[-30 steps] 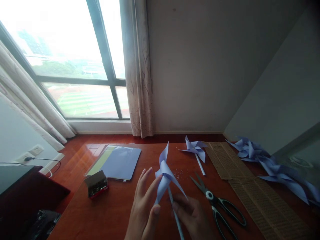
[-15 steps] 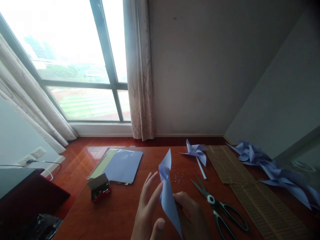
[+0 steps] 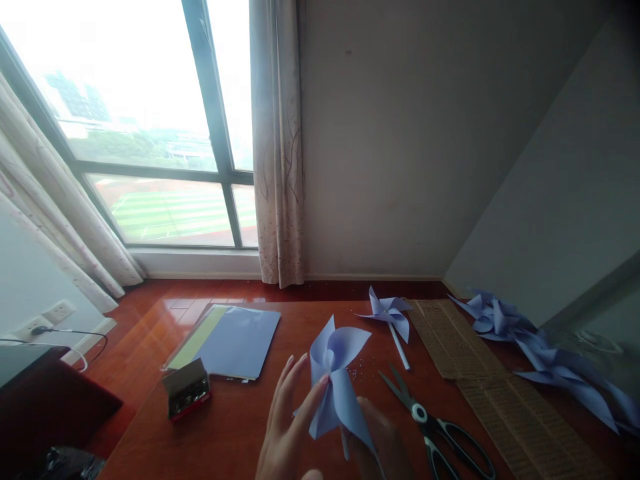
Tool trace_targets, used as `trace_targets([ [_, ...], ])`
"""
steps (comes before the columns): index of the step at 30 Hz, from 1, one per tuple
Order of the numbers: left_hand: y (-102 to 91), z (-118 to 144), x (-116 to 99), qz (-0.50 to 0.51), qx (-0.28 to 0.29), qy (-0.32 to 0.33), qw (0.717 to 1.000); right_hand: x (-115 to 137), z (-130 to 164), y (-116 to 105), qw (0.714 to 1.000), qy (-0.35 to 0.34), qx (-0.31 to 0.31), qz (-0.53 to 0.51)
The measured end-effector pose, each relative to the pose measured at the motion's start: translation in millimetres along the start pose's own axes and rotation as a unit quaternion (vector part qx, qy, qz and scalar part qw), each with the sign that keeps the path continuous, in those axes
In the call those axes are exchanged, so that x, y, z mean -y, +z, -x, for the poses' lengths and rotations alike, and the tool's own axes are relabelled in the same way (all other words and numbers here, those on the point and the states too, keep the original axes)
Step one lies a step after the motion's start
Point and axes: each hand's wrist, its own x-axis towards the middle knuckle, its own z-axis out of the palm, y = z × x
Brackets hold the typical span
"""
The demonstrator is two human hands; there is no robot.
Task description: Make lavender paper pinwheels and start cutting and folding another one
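A lavender paper pinwheel [image 3: 334, 363] with curled blades stands upright near the front of the table. Its white stick [image 3: 345, 443] shows below the blades. My right hand [image 3: 383, 433], dim and partly hidden behind the paper, is closed around the stick. My left hand [image 3: 287, 420] is at the pinwheel's left side, its index fingertip touching near the centre and the other fingers stretched apart. Scissors [image 3: 420, 413] lie spread open to the right of my right hand. Beyond the held pinwheel, a finished-looking pinwheel on a white stick [image 3: 390, 312] lies on the table.
At left stand an open small box [image 3: 187, 393] of dark metallic bits and a stack of paper sheets [image 3: 240, 343]. Tiny scraps [image 3: 363, 369] dot the table. A cardboard strip [image 3: 450, 347] runs along the right, with several lavender pinwheels [image 3: 545, 353] beyond it.
The pinwheel has turned from nearly edge-on to show its face, with blades now spread out. My left index finger stays near its centre. The view has shifted slightly.
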Motion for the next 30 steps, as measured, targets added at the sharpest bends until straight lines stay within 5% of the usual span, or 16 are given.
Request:
trace_targets([
  [6,-0.6,-2,-10,0.009,-0.009,-0.021,1.000,8,1,0,1.000,0.015,-0.012,0.006],
  [10,-2.9,-3,-12,0.013,-0.004,-0.037,0.999,3,2,3,0.997,0.063,0.037,-0.038],
  [20,-12.9,0,8,-0.022,0.049,-0.003,0.999,10,1,-1,0.980,0.134,0.070,-0.130],
  [30,-7.9,0,-5,0.034,0.035,-0.029,0.998,17,1,-5,0.984,0.127,0.088,-0.092],
])
